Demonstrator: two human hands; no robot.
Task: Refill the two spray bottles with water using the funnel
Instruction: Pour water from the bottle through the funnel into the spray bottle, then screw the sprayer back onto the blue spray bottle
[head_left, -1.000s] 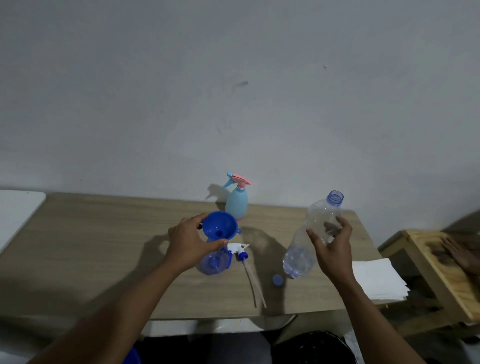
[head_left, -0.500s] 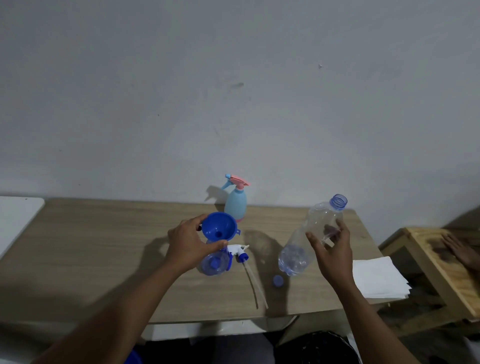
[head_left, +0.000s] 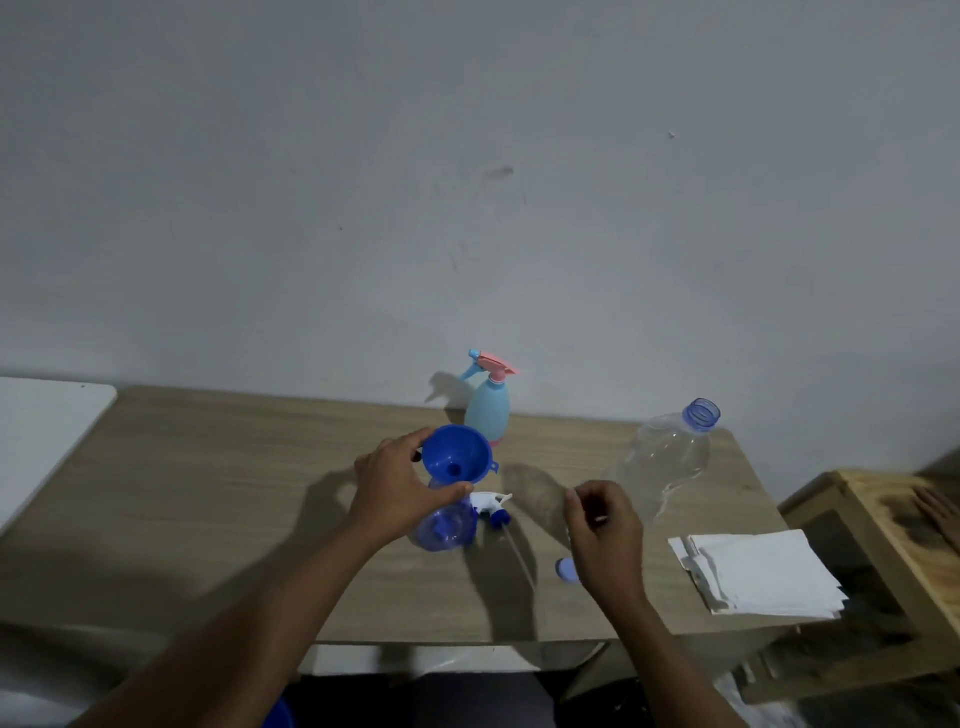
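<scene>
On the wooden table (head_left: 208, 499), a clear spray bottle (head_left: 444, 527) with blue parts stood near the middle, with the blue funnel (head_left: 457, 457) seated in its neck. The left hand (head_left: 400, 491) was wrapped around the neck of this bottle and the lower part of the funnel, thumb at the front and fingers curled behind, in a firm closed grip. The detached trigger head (head_left: 493, 506), white and blue, lay on the table just to the right of the bottle, its dip tube (head_left: 519, 556) extending toward the near edge.

Behind the funnel, close to the wall (head_left: 467, 182), the light blue spray bottle (head_left: 487, 410) stood upright with its pink and blue trigger head fitted.

To the right, the clear water bottle (head_left: 665, 462) stood on the table, uncapped and tilted in the wide-angle view, with its blue neck ring at the top. The water level inside could not be determined. The right hand (head_left: 605, 535) was apart from this bottle, positioned just to its left above the table. Its fingers were loosely curled inward and empty. A small blue cap (head_left: 565, 569) lay on the table just beside this hand, partly hidden by it.

A stack of white paper towels (head_left: 763, 571) rested at the table's right end. A wooden stool (head_left: 883, 519) stood to the right of the table.
</scene>
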